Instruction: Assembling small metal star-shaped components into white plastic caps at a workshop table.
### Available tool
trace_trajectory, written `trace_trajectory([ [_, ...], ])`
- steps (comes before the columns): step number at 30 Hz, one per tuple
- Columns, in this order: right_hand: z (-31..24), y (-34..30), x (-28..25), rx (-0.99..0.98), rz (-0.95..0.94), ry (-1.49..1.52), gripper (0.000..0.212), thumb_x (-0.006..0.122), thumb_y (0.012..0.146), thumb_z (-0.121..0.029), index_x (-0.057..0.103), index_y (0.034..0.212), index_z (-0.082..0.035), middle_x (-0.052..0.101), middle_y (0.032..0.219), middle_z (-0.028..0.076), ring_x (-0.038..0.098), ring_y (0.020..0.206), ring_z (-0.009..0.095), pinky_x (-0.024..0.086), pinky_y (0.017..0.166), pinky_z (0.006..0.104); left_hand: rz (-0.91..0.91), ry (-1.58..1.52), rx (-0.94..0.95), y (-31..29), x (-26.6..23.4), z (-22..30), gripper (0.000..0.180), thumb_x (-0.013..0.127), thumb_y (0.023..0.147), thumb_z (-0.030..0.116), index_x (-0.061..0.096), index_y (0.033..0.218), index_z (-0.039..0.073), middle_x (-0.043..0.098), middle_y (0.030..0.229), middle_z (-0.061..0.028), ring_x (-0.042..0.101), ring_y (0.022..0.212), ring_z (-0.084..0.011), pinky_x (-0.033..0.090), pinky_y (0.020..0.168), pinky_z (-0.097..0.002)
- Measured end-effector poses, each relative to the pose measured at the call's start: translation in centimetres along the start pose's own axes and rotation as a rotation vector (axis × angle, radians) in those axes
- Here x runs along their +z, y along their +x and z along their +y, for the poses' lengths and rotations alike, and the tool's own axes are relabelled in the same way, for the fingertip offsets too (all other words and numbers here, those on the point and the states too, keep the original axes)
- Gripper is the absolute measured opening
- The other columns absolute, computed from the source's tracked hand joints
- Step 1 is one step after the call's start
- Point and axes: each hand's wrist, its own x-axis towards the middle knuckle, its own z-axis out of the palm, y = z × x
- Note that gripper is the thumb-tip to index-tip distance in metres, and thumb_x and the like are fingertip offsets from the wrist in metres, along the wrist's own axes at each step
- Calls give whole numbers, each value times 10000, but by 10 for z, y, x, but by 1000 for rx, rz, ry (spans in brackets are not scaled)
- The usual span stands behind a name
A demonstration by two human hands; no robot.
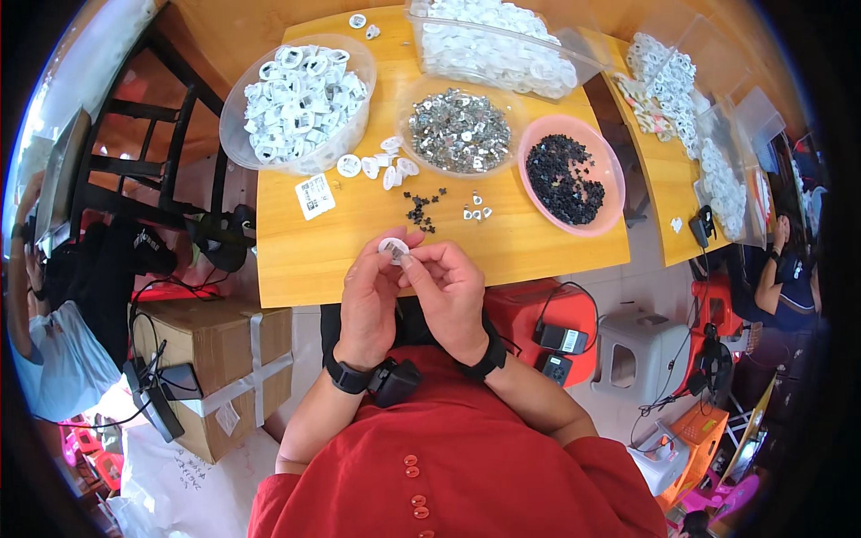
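Note:
Over the table's near edge, my left hand [369, 300] and my right hand [450, 300] meet at a small round white plastic part [393, 246]. The fingertips of both hands pinch it, and its upper face shows a greyish middle. Just beyond my fingers lies a loose group of small black pieces [419, 213]. Several small metal pieces [478, 213] sit to the right of them. Farther off to the left, loose round white parts [392, 166] lie in a cluster beside a printed white label card [315, 196].
Along the table [359, 242] stand a clear tub [300, 167] of white parts, a shallow bowl [516, 125] of metal pieces, a pink bowl [613, 184] of black pieces and a clear bin [457, 70]. A cardboard box [229, 345] and a red stool [529, 314] stand below. People sit at both sides.

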Motion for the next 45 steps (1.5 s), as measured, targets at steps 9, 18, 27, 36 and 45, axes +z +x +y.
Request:
trace_trajectory([
  [9, -3, 4, 6, 5, -7, -20, 66, 602, 892, -23, 558, 907, 24, 640, 811, 51, 615, 711, 69, 496, 628, 202, 40, 35, -4, 2, -1, 7, 416, 482, 911, 270, 486, 1253, 34, 595, 1180, -112, 564, 1017, -183, 431, 893, -355],
  [18, -9, 16, 2, 86, -76, -79, 67, 621, 875, -41, 591, 900, 14, 657, 849, 67, 622, 683, 116, 501, 612, 234, 26, 88, 54, 5, -11, 19, 350, 458, 925, 193, 557, 1194, -7, 643, 1113, -128, 611, 921, -139, 467, 751, -253],
  [27, -16, 75, -52, -428, 7, -1292, 101, 608, 793, -84, 658, 880, -82, 611, 795, 131, 626, 691, 334, 494, 578, 417, 28, 76, -28, 14, -41, 28, 305, 455, 922, 140, 533, 1183, 2, 646, 1093, -144, 644, 835, -148, 459, 664, -224],
  [36, -8, 86, -37, -330, -116, -1522, 86, 608, 815, -121, 673, 868, -100, 603, 791, 108, 618, 673, 321, 491, 573, 413, -55, 24, -38, 21, -55, 27, 274, 455, 929, 151, 541, 1141, 0, 652, 997, -116, 635, 832, -158, 488, 719, -247],
  [45, -6, 82, -39, -401, -208, -1575, 29, 539, 806, -54, 559, 820, -39, 593, 801, 146, 624, 657, 348, 499, 569, 436, -57, 66, -39, 18, -53, 16, 140, 560, 922, 126, 598, 1027, 41, 652, 933, -78, 613, 783, -110, 487, 702, -221],
])
